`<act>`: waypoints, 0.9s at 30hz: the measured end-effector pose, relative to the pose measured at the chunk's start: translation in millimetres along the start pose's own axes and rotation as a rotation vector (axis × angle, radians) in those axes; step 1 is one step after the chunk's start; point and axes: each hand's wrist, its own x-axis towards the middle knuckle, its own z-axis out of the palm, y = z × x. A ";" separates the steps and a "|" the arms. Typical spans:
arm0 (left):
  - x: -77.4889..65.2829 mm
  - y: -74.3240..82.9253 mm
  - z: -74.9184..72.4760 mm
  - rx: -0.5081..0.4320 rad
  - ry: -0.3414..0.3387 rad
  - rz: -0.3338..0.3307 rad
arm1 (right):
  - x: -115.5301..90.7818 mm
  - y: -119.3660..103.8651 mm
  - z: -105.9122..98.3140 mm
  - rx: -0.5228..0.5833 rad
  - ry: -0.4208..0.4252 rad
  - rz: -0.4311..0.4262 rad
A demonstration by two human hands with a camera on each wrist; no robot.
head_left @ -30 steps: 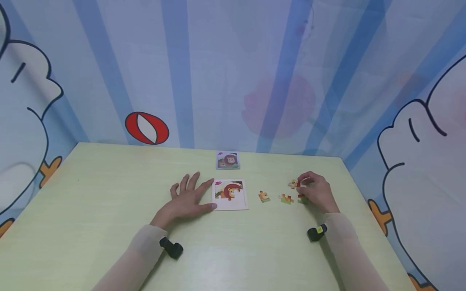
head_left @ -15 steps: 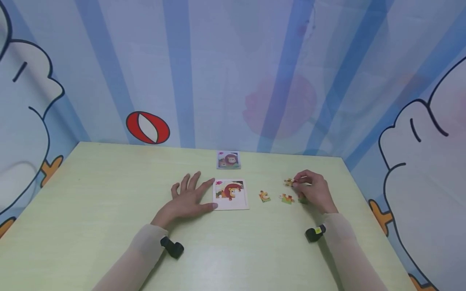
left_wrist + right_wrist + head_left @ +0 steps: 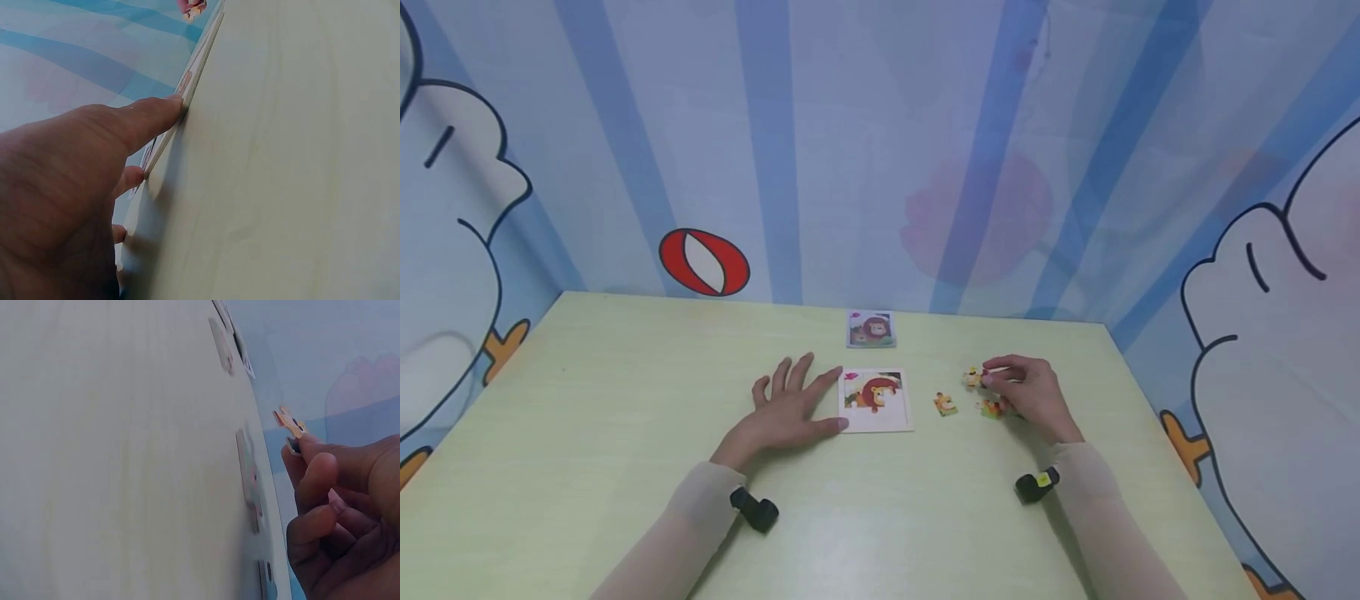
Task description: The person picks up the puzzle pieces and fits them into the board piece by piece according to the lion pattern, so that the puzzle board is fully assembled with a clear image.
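Note:
My left hand (image 3: 788, 415) lies spread on the table, its thumb and index finger touching the left edge of a square puzzle board (image 3: 891, 421). Part of a lion picture with a red mane fills the board's upper area; its lower area is bare white. In the right wrist view, my right hand (image 3: 350, 506) pinches a jigsaw piece (image 3: 290, 425) between thumb and fingers, raised above the table. The head view shows that piece as yellowish, left of the fingertips. Loose pieces lie below: one jigsaw piece (image 3: 945, 405) nearer the board, and another jigsaw piece (image 3: 990, 409) partly under my right hand.
Behind the board lies a small square card (image 3: 871, 331) with a lion picture. A pale wooden table (image 3: 625, 375) carries everything. Along its far edge hangs a blue striped cloth backdrop (image 3: 865, 167), with cartoon-printed sides at left and right.
My right hand has moved left with the pinched jigsaw piece, now over the loose pieces. The left hand and the board stay where they were.

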 end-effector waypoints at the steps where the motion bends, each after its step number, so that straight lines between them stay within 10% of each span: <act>1: -0.1 0.1 -0.1 0.000 -0.001 0.001 | 0.1 -0.5 1.7 0.008 -0.005 0.004; 27: -1.2 2.4 -1.3 0.014 0.000 -0.001 | 1.0 -25.9 51.8 0.111 -0.204 -0.013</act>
